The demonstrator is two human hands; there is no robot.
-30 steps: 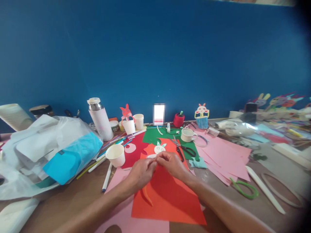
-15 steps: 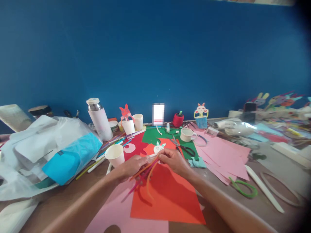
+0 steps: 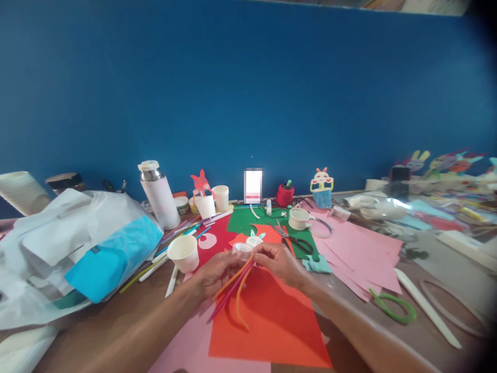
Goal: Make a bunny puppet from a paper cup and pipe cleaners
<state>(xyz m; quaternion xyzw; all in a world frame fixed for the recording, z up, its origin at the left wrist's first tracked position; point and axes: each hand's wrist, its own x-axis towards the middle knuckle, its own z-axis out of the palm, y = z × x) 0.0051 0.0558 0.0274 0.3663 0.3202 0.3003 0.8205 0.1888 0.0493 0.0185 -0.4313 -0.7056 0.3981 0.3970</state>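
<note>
My left hand (image 3: 218, 273) is closed around a small white ring-shaped thing that looks like a tape roll (image 3: 243, 248). My right hand (image 3: 276, 260) pinches the upper ends of several orange and magenta pipe cleaners (image 3: 233, 283) close beside it. Their loose ends fan down to the left over an orange paper sheet (image 3: 272, 321). Just beyond my hands lies a white paper bunny face (image 3: 255, 238) with green-lined ears. Some of my left fingertips are hidden behind the pipe cleaners.
Black-handled scissors (image 3: 298, 243) lie right of the bunny face, near a white mug (image 3: 300, 218). A paper cup (image 3: 184, 253) stands left of my hands, before a thermos (image 3: 160, 197). A plastic bag (image 3: 42, 248) fills the left; pink sheets (image 3: 357, 248) spread right.
The white ring-shaped thing has turned from nearly edge-on to show its round opening. My left hand has lowered slightly, with its palm turned more upward. My right hand still pinches the pipe cleaners.
</note>
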